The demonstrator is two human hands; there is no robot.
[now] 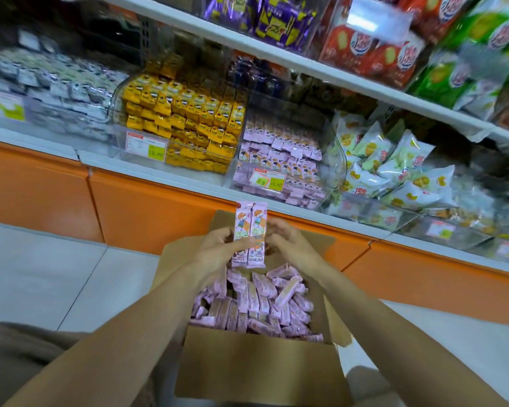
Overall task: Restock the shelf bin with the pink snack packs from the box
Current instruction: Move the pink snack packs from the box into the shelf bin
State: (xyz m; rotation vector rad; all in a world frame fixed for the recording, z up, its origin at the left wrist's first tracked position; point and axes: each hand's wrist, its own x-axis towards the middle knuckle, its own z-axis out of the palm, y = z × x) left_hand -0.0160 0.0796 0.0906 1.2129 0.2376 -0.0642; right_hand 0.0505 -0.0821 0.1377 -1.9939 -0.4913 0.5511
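Left hand (218, 249) grips two pink packs (250, 230), thumb across their front. The packs are upright, side by side, above the open box (256, 365). Right hand (293, 245) is at their right edge with fingers curled, too blurred to tell if it holds them. The box sits on the floor (56, 274), full of loose packs (256, 301). Behind it, the shelf bin (238, 174) is part-filled with the same kind, and yellow packs (188, 113) sit to its left.
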